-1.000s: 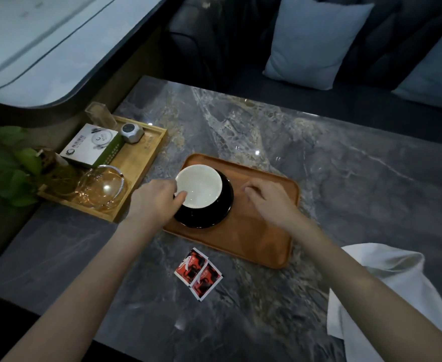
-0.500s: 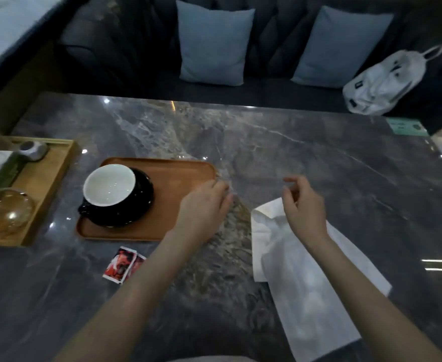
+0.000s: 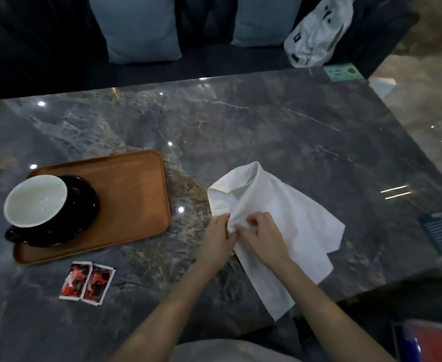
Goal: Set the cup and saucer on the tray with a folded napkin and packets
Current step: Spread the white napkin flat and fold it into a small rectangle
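Napkin (image 3: 287, 226) folding is in hand: both hands, left (image 3: 218, 237) and right (image 3: 263, 237), pinch its cloth at 3 o'clock of the tray (image 3: 136, 194); next, a flat crease.

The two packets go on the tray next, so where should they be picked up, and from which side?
Pinch the packets at their near edge, coming from the person's side. They lie flat side by side on the table, in front of the tray.

Both hands meet on the white napkin (image 3: 280, 218), left hand (image 3: 216, 237) and right hand (image 3: 263, 237) pinching its bunched edge on the marble table (image 3: 267, 126). Cup (image 3: 36, 201) sits on saucer (image 3: 84, 205) on the tray (image 3: 136, 194); 2 packets (image 3: 88, 283) lie just beside it.
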A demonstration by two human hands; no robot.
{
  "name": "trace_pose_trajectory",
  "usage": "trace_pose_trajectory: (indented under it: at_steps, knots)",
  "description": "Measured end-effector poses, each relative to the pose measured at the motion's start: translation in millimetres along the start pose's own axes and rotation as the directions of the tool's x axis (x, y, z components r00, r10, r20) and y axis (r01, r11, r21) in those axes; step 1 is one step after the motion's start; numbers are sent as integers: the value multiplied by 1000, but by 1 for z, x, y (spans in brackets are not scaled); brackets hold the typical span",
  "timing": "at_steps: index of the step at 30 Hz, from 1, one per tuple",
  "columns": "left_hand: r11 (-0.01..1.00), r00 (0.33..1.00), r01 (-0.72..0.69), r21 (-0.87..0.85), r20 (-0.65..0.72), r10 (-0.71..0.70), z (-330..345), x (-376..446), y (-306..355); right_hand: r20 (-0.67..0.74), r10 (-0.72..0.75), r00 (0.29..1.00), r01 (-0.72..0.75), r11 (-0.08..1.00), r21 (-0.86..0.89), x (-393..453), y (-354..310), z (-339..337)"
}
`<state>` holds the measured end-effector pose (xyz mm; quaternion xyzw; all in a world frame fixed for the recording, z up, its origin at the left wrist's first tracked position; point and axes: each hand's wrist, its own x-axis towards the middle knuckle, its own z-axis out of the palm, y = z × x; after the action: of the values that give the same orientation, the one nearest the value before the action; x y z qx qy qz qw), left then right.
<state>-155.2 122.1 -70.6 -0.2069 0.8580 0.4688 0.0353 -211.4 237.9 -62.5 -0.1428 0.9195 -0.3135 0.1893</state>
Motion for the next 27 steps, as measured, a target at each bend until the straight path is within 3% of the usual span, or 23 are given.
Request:
trace_pose_trajectory:
  at_steps: [3, 6, 11, 14, 17, 20, 23, 27]
  knots:
    - [969, 981, 189, -157, -10, -193, -5, 6, 4, 30, -5, 1000, 5, 1000, 0, 2, 2, -2]
    - [924, 962, 268, -274, 28, -271, -7, 6, 5, 99, -58, 993, 60, 998, -18, -3, 0, -5]
    - [844, 952, 274, -462, 6, -305, -20, -1, 17, 215, -200, 956, 219, 974, -66, -11, -18, -10]
    - [783, 959, 245, -572, 23, -283, -30, 2, 27, 102, -268, 958, 277, 957, -88, -9, -25, -7]
    - [753, 981, 138, -644, -16, -194, -45, -2, 43, 35, -285, 958, 283, 958, 40, -8, -34, -17]
    - [824, 992, -22, -566, -114, -52, -63, -5, 51, -55, -268, 962, 274, 940, 203, 1, -51, -38]
    - [945, 973, -203, -256, -158, 167, -75, -7, 58, -83, -222, 972, 236, 886, 400, 12, -70, -64]
    - [948, 925, -308, -81, -257, 279, -81, 5, 75, -6, -263, 965, 232, 841, 489, 21, -93, -96]
